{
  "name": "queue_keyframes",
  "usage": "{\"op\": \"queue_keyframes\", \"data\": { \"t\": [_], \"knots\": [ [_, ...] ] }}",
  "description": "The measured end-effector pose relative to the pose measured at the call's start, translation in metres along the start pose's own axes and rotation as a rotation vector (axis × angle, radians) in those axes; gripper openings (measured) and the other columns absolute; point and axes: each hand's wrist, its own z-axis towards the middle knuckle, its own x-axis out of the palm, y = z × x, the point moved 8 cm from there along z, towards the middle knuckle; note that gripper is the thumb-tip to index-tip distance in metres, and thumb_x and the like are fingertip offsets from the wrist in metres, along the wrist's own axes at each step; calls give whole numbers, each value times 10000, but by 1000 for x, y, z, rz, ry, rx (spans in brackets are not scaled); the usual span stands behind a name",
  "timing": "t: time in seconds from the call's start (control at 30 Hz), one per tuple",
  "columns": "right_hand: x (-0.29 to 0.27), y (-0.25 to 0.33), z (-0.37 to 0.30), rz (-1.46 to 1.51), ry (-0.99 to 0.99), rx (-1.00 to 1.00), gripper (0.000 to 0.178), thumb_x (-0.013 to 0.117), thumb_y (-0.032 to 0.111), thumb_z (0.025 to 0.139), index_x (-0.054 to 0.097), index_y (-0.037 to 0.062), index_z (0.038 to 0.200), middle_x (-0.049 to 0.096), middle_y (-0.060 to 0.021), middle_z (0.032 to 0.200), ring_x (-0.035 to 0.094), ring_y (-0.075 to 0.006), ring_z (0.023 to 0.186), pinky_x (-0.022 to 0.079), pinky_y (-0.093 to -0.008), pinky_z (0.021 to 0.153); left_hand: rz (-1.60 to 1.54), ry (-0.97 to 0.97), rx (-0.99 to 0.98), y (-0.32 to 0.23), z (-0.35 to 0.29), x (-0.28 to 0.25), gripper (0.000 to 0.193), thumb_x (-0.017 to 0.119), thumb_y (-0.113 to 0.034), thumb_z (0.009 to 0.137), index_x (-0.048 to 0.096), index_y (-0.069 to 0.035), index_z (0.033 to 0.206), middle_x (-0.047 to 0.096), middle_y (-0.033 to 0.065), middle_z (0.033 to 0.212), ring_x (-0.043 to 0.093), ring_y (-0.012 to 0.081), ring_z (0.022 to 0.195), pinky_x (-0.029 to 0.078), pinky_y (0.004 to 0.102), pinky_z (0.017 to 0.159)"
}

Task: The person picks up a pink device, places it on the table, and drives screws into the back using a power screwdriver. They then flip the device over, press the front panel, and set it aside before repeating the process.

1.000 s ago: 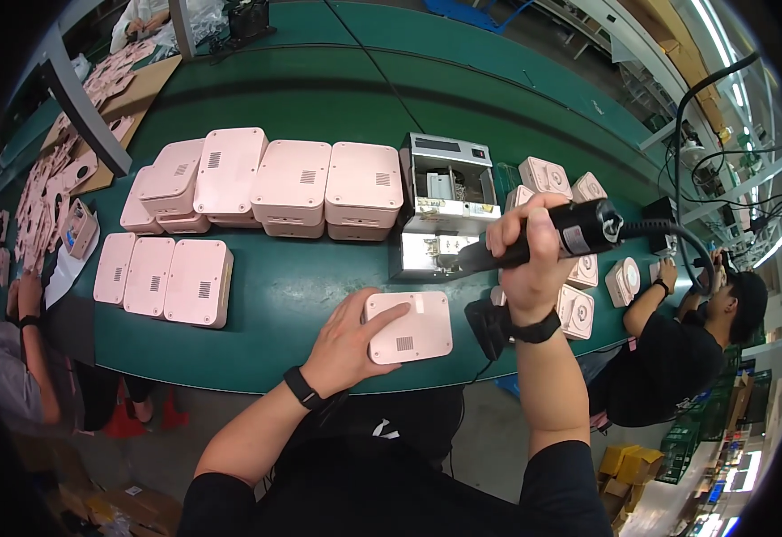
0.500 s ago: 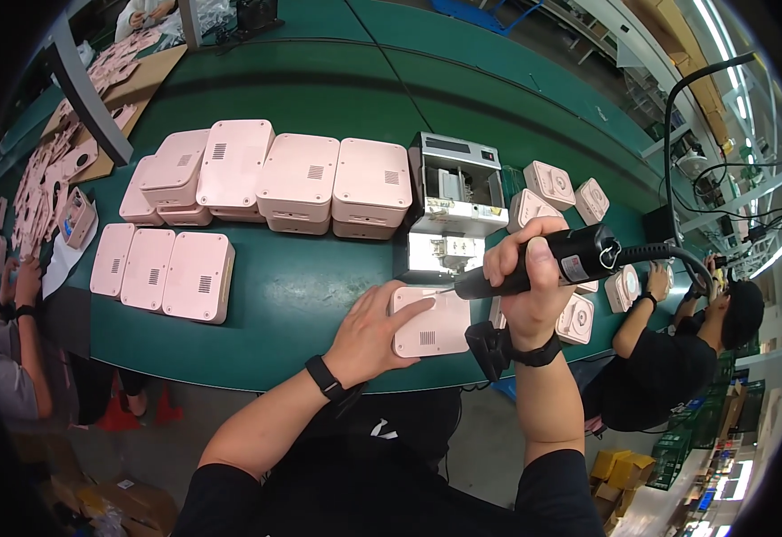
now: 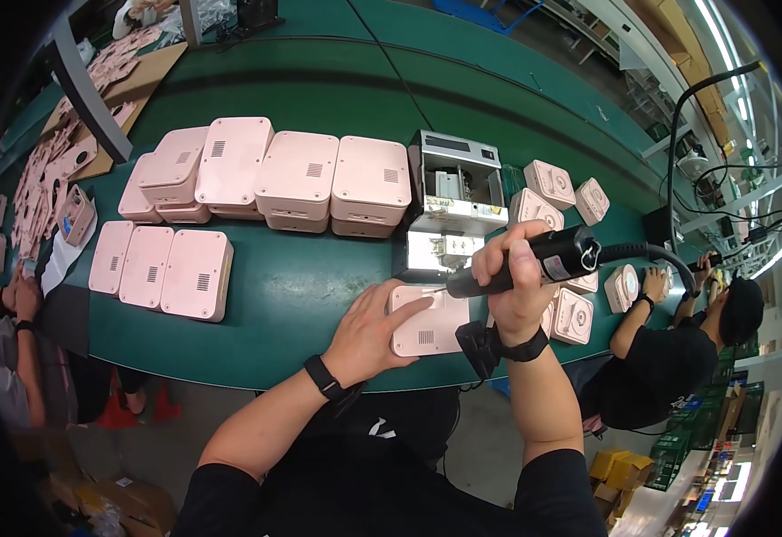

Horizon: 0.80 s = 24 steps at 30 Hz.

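A pale pink plastic box (image 3: 445, 338) with a small vent grille lies flat near the table's front edge. My left hand (image 3: 366, 331) grips its left side, the thumb stretched across the top face and the fingers along the far edge. In my right hand (image 3: 518, 291) is a black electric screwdriver (image 3: 572, 252), its cable trailing off to the right. The thin bit points left and down at the far edge of the box, close to my left fingertips. Whether it sits on a screw is too small to tell.
Stacked pink boxes (image 3: 297, 170) fill the back left, with a shorter row (image 3: 196, 273) before them. A metal screw feeder (image 3: 458, 183) stands beyond my hands. More boxes with round openings (image 3: 573, 315) lie right, near a co-worker (image 3: 677, 358). A cable (image 3: 673, 152) hangs there.
My right hand and the screwdriver have shifted slightly left, and the tool lies at a nearly unchanged tilt. My left hand keeps its hold on the box.
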Motion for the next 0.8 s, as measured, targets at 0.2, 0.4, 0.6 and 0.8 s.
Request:
{"op": "queue_keyframes", "data": {
  "t": [0.2, 0.4, 0.6, 0.8],
  "knots": [
    [-1, 24, 7, -54, -33, -71, 183, 561, 205, 983, 503, 39, 1034, 528, -88, 689, 492, -179, 563, 452, -346, 561, 13, -48, 25, -1, -2, -2, 814, 904, -256, 647, 599, -241, 1401, 496, 146, 1356, 531, 376, 1212, 445, 470, 1076],
    [-4, 28, 28, -97, -84, -156, 189, 554, 217, 997, 504, 39, 1038, 521, -81, 682, 499, -182, 549, 449, -347, 557, -3, -29, 34, -3, 7, 6, 818, 905, -265, 649, 593, -240, 1405, 495, 153, 1341, 528, 379, 1221, 439, 469, 1079],
    [8, 29, 12, -2, -37, -44, 193, 558, 230, 1003, 500, 51, 1045, 522, -81, 691, 499, -181, 557, 449, -345, 567, -26, -2, 1, 0, 11, 15, 824, 908, -286, 637, 604, -232, 1401, 491, 137, 1389, 494, 371, 1306, 413, 484, 1110],
    [35, 25, 0, 94, 105, -44, 233, 584, 260, 994, 486, 60, 1065, 528, -86, 716, 488, -175, 573, 451, -339, 578, -43, -44, 26, -2, 12, 11, 747, 905, -268, 646, 626, -226, 1338, 499, 130, 1320, 529, 380, 1225, 423, 481, 1094]
  ]
}}
